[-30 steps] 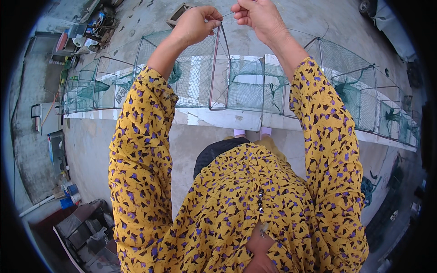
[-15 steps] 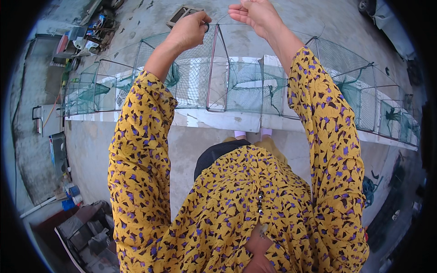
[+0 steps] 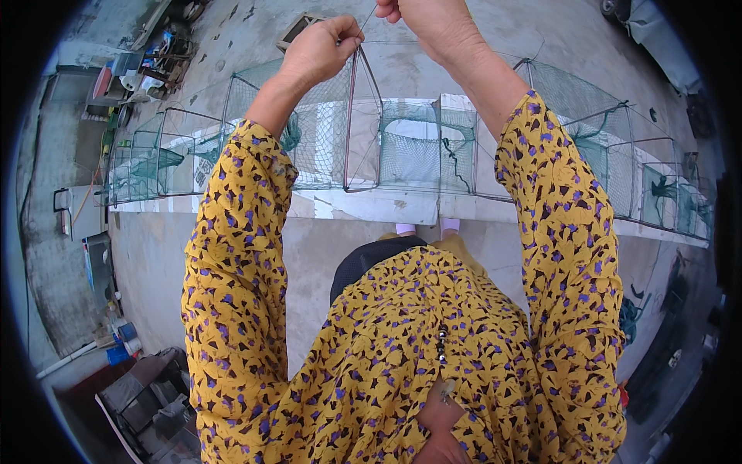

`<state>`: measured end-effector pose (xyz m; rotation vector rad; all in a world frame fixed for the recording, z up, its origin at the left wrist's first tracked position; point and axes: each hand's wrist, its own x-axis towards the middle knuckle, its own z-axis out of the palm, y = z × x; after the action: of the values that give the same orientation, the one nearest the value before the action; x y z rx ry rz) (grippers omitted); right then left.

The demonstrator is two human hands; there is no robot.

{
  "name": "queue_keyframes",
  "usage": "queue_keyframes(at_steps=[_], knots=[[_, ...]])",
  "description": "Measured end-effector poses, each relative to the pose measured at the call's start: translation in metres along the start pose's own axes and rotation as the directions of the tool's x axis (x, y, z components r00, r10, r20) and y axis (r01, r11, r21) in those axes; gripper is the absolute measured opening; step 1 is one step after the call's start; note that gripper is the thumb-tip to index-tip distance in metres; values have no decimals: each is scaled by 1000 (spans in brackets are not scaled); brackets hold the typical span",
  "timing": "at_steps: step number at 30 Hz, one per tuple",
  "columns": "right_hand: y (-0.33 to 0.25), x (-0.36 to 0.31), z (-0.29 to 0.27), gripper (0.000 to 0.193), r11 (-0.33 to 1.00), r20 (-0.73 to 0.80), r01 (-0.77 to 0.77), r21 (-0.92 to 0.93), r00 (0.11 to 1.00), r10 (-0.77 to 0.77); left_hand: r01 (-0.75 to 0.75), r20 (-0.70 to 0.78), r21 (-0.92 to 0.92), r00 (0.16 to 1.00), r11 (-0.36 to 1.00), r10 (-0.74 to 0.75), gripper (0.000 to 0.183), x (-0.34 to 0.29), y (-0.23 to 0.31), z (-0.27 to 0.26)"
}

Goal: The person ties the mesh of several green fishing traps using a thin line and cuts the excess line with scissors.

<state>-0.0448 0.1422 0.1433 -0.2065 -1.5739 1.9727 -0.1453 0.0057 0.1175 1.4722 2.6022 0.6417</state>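
A long folding fish trap of green netting (image 3: 317, 131) over thin metal frames (image 3: 349, 124) stretches left to right in front of me. My left hand (image 3: 318, 52) is closed in a pinch at the top corner of one upright frame. From that pinch a thin cord (image 3: 369, 23) runs up to my right hand (image 3: 442, 29). The right hand is just beyond and to the right, with its fingertips pressed together on the cord and partly cut off by the picture's upper edge. Knotted dark cord (image 3: 456, 161) hangs on the netting in the middle.
The trap rests on a long pale board or bench (image 3: 371, 204) before my feet. A small wooden frame (image 3: 297, 29) lies on the concrete floor beyond. Piled odds and ends (image 3: 158, 66) stand at far left, a dark chair-like item (image 3: 151, 394) at lower left, a covered vehicle (image 3: 668, 42) at far right.
My right hand has moved up, its fingertips partly leaving the picture. The cord, which curved loosely between the hands, is now straight. My left hand has shifted slightly right along the frame's top.
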Motion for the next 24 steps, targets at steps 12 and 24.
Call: queue_keyframes(at_steps=[12, 24], knots=[[13, -88, -33, 19, 913, -140, -361, 189, 910, 389, -226, -124, 13, 966, 974, 226, 7, -18, -3, 5], [76, -72, -7, 14, 796, -82, -553, -244, 830, 551, -260, -169, 51, 949, 964, 265, 8, -18, 10, 8]])
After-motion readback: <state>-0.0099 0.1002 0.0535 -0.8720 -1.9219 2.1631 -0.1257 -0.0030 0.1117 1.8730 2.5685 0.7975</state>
